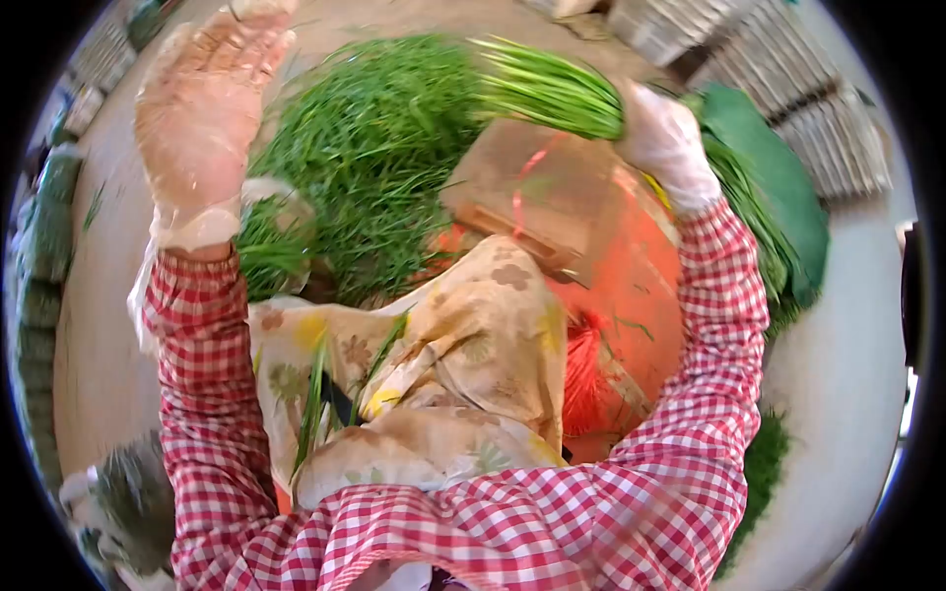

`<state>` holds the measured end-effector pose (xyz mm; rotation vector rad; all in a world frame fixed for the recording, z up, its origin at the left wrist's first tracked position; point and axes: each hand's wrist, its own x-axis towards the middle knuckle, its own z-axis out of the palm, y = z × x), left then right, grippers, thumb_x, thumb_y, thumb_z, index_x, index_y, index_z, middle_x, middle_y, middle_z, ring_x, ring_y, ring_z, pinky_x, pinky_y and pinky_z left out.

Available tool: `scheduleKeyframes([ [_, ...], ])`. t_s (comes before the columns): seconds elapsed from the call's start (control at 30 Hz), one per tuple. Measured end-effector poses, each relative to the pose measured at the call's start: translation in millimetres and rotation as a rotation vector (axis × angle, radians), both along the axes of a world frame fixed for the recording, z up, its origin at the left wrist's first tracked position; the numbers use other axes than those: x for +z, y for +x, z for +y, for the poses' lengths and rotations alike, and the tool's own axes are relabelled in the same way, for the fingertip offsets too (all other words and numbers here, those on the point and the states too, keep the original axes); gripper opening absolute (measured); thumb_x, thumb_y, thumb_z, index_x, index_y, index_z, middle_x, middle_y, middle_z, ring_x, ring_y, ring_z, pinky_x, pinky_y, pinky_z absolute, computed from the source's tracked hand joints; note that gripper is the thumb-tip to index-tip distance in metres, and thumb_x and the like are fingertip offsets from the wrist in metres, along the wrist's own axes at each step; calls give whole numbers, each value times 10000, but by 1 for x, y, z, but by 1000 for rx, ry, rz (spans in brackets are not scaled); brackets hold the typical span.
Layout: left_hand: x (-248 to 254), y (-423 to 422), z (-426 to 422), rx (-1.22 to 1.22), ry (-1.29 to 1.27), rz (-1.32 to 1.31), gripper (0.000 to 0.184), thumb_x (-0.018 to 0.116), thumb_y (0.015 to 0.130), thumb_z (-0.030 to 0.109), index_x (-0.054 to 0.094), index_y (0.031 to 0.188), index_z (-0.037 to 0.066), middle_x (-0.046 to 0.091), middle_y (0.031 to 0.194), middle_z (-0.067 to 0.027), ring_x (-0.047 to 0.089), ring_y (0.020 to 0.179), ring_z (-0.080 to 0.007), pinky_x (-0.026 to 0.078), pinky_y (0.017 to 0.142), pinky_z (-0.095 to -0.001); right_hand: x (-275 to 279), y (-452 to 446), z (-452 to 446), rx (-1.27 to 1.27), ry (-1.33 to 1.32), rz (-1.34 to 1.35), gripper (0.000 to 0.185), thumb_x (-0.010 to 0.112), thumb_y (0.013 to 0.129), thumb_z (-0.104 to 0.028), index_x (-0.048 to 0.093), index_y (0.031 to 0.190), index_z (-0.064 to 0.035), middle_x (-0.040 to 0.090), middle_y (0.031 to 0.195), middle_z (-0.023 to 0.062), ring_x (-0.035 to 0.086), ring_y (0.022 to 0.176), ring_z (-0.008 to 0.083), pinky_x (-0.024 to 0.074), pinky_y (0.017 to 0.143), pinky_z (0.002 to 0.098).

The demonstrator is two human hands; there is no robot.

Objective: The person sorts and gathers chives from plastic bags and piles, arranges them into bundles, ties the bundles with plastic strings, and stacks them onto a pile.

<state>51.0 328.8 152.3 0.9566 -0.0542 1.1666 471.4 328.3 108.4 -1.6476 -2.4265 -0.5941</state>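
Observation:
In a thin clear glove, my left hand (pixel 207 118) is raised at the upper left with its fingers stretched out and nothing in it. My right hand (pixel 668 143), gloved too, is closed around the end of a bunch of chives (pixel 552 91), whose stalks point left. A large loose heap of chives (pixel 365 148) lies between the hands. Below the bunch sits a brown box or block (pixel 537 187) with a pink-red strand across it. A few loose chives (pixel 313 399) rest on the patterned apron (pixel 473 335) over my lap.
An orange-red surface (pixel 641 276) lies under the box, with a tuft of red string (pixel 583 374) on it. More chives lie beside a green cloth or bag (pixel 759 167) at right. Grey-white stacks (pixel 769 59) stand behind; green wrapped bundles (pixel 44 276) line the left.

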Motion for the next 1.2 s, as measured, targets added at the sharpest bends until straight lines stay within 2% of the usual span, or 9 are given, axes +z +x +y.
scheduleKeyframes([
  [0.07, -28, -33, -1, 222, -124, 124, 445, 370, 934, 239, 474, 1175, -119, 452, 1278, -259, 341, 1276, -369, 235, 1087, -440, -39, 10, 10, -82, -146, 26, 202, 546, 731, -71, 552, 931, -44, 632, 795, 187, 627, 742, 372, 504, 612, 448],
  [0.2, -34, -117, -48, 279, -244, 270, 408, 346, 949, 241, 522, 1131, -79, 537, 1191, -227, 428, 1218, -341, 284, 1063, -435, -61, 22, 15, -394, -202, 121, 736, 766, 645, -387, 422, 1204, -54, 644, 885, 194, 632, 801, 375, 495, 672, 474],
  [0.3, -24, -144, -115, 414, -234, 457, 387, 379, 941, 279, 560, 1103, -21, 586, 1131, -174, 510, 1130, -284, 349, 1007, -406, -185, 69, 34, -140, -55, 506, 1101, 761, 634, -494, 121, 1435, -93, 321, 1407, 190, 338, 1284, 344, 299, 1040, 444],
  [0.33, -31, -134, -147, 642, -149, 666, 349, 408, 929, 288, 581, 1098, 36, 608, 1087, -131, 558, 1027, -232, 395, 937, -359, -147, 15, 7, -603, -442, 93, 1140, 708, 643, -582, 47, 1450, -125, 92, 1505, 113, 132, 1372, 315, 149, 1097, 485],
  [0.47, -123, -104, -186, 687, -109, 1676, 432, 482, 881, 442, 648, 863, 44, 639, 823, -54, 602, 724, -170, 484, 641, -319, -132, 15, 50, -629, -698, -94, 1101, 671, 660, -610, 63, 1449, -141, 108, 1505, 110, 170, 1364, 319, 175, 1071, 541],
  [0.5, -92, -60, -184, 288, 80, 2298, 454, 482, 876, 442, 652, 806, 27, 632, 721, -85, 598, 620, -211, 478, 576, -335, -119, 12, 58, -648, -755, -167, 1084, 672, 667, -599, 74, 1449, -147, 106, 1505, 113, 177, 1364, 315, 182, 1072, 532],
  [0.63, -198, -21, -220, 124, 291, 2551, 360, 565, 810, 370, 650, 626, 72, 601, 581, -82, 611, 551, -243, 434, 439, -385, -88, -51, 58, -215, -531, 71, 737, 585, 827, -446, 309, 1375, -36, 446, 1325, 186, 452, 1205, 310, 381, 993, 378],
  [0.9, -104, -38, -201, 1322, -4, 1709, 298, 584, 824, 293, 541, 613, 87, 530, 537, -105, 551, 506, -304, 437, 487, -407, -34, -261, -44, 443, -1566, 735, 617, 551, 878, -433, 436, 1296, 7, 574, 1171, 165, 534, 1100, 236, 391, 961, 326],
  [1.2, -74, -54, -217, 1399, 232, 1346, 203, 673, 738, 215, 604, 840, 54, 615, 675, -90, 623, 626, -232, 500, 544, -331, 17, -400, -64, 656, -1254, 1250, 400, 473, 930, -358, 574, 1143, -35, 671, 949, 102, 662, 805, 164, 540, 743, 298],
])
